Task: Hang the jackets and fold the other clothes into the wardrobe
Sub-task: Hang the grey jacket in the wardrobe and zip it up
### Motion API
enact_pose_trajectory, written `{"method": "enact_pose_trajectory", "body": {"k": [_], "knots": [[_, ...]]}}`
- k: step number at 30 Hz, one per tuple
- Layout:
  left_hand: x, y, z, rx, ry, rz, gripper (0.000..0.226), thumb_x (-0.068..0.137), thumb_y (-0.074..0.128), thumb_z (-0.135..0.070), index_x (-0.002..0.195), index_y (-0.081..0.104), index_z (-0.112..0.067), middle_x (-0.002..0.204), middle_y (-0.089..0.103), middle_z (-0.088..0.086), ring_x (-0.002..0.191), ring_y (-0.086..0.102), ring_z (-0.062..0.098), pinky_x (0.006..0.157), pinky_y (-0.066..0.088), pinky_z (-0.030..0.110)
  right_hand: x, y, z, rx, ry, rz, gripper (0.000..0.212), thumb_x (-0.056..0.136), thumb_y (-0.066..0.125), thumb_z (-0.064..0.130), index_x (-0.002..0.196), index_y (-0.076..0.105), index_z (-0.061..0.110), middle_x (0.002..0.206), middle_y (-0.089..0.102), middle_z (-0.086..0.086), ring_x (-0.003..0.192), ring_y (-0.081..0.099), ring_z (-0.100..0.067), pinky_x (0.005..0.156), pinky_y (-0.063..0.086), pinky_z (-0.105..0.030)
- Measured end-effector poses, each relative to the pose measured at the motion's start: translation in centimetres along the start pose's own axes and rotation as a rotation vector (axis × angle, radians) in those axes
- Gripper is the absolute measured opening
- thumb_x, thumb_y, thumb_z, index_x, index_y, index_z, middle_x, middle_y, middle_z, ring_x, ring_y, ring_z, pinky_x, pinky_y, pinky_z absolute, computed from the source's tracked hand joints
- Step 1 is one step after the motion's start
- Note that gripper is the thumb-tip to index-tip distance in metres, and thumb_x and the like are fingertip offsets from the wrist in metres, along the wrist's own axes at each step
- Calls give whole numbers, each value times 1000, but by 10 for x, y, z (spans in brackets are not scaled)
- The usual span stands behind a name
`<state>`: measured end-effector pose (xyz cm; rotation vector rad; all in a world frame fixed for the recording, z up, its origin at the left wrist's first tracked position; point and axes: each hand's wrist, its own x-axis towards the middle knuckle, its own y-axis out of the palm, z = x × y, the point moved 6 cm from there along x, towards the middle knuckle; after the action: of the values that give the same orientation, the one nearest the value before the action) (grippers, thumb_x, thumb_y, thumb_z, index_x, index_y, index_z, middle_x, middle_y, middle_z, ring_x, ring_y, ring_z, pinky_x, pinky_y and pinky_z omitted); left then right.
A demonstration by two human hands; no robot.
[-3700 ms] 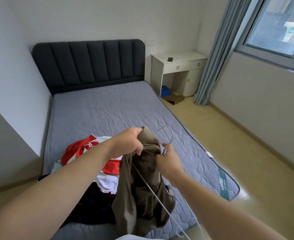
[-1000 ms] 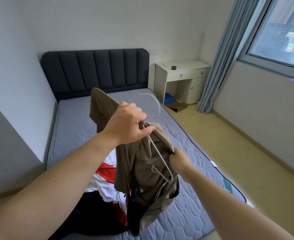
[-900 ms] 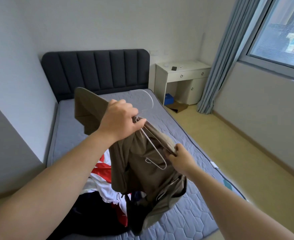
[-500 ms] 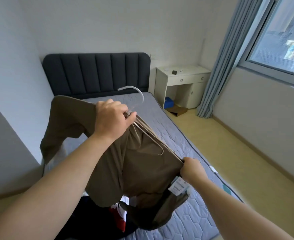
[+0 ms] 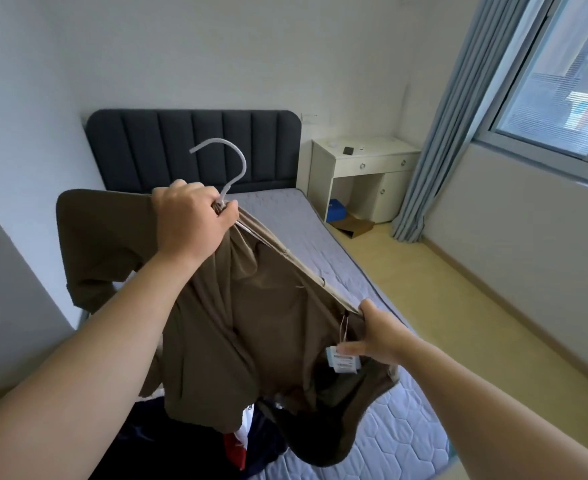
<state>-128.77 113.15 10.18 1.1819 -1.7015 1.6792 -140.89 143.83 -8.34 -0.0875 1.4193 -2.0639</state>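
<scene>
Head view has the brown jacket (image 5: 251, 323) held up in the air over the near end of the bed (image 5: 320, 237), draped on a pale, thin hanger (image 5: 228, 164) whose hook stands clear above the cloth. The left hand (image 5: 190, 221) has its fingers curled tight round the hanger's neck, with the collar bunched into the same fist. The right hand (image 5: 379, 337) pinches the far shoulder edge between thumb and fingers, just above a paper tag (image 5: 344, 362) dangling on its string. Below the hem lies a heap of clothes (image 5: 237, 448), dark, red and white.

From where I stand the jacket looks light and thoroughly limp: it sags in folds and one sleeve flops off to the left. Cloth like that would slide easily off so thin a hanger, I'd say, so the neck under the hook seems the sure place to carry it, with the shoulder seams the spots to tug it square. No wardrobe is in sight from here.
</scene>
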Motion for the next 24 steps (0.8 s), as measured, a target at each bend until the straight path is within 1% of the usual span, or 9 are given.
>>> {"method": "enact_pose_trajectory", "body": {"k": [2, 5, 7, 10, 12, 15, 18, 21, 24], "knots": [[1, 2, 2, -16, 57, 28, 36, 87, 66, -33, 62, 62, -7, 58, 57, 7, 67, 53, 29, 69, 26, 35, 0, 3, -1, -185, -33, 52, 59, 72, 84, 41, 101, 37, 24, 89, 53, 5, 78, 54, -16, 55, 37, -27], [1, 9, 4, -68, 159, 124, 38, 84, 61, -37, 59, 59, -8, 55, 52, 2, 64, 49, 25, 69, 32, 37, 1, 1, 0, -351, -7, 2, 25, 85, 60, 12, 98, 41, 20, 92, 53, -3, 85, 58, -26, 63, 47, -35], [2, 14, 7, -96, 213, 226, 39, 80, 58, -41, 54, 49, -13, 53, 43, -5, 62, 46, 24, 70, 32, 37, 1, -9, -3, -303, 88, -99, 13, 85, 48, 5, 92, 51, 15, 87, 55, -4, 83, 60, -27, 66, 51, -33], [2, 23, 16, -122, 217, 402, 53, 79, 74, -42, 50, 35, -23, 51, 42, -9, 58, 45, 19, 70, 30, 34, 0, -24, -18, -79, 263, -255, 24, 81, 43, -4, 83, 63, 9, 80, 61, -7, 73, 61, -25, 64, 55, -34], [0, 26, 27, -242, 114, 463, 50, 75, 82, -42, 49, 43, -28, 51, 50, -7, 54, 50, 14, 65, 35, 30, 1, -29, -30, 44, 354, -322, 24, 83, 43, -4, 92, 64, 6, 83, 61, -8, 74, 58, -24, 66, 55, -36], [-5, 32, 38, -428, -68, 527, 36, 74, 82, -48, 56, 61, -24, 55, 60, -2, 55, 57, 14, 53, 42, 26, 1, -22, -42, 295, 534, -349, 12, 94, 44, 5, 105, 44, 2, 86, 49, -10, 75, 50, -24, 64, 42, -33], [-13, 46, 46, -506, -200, 566, 35, 74, 81, -51, 61, 65, -22, 52, 58, -4, 52, 56, 11, 53, 41, 26, 2, -17, -42, 509, 604, -372, 15, 91, 43, 8, 97, 54, 0, 78, 54, -12, 68, 51, -24, 59, 40, -29], [-34, 69, 53, -508, -374, 608, 41, 72, 81, -54, 61, 64, -18, 52, 56, -4, 53, 54, 14, 54, 39, 26, 1, -23, -32, 538, 550, -411, 11, 84, 47, 11, 78, 53, 4, 69, 51, -10, 60, 47, -24, 59, 37, -28], [-64, 91, 59, -541, -546, 647, 53, 70, 81, -59, 60, 62, -11, 56, 58, 1, 59, 59, 22, 58, 46, 35, 1, -30, -17, 523, 500, -320, 14, 78, 58, 22, 74, 53, 10, 70, 50, -10, 62, 49, -25, 59, 39, -31]]}}
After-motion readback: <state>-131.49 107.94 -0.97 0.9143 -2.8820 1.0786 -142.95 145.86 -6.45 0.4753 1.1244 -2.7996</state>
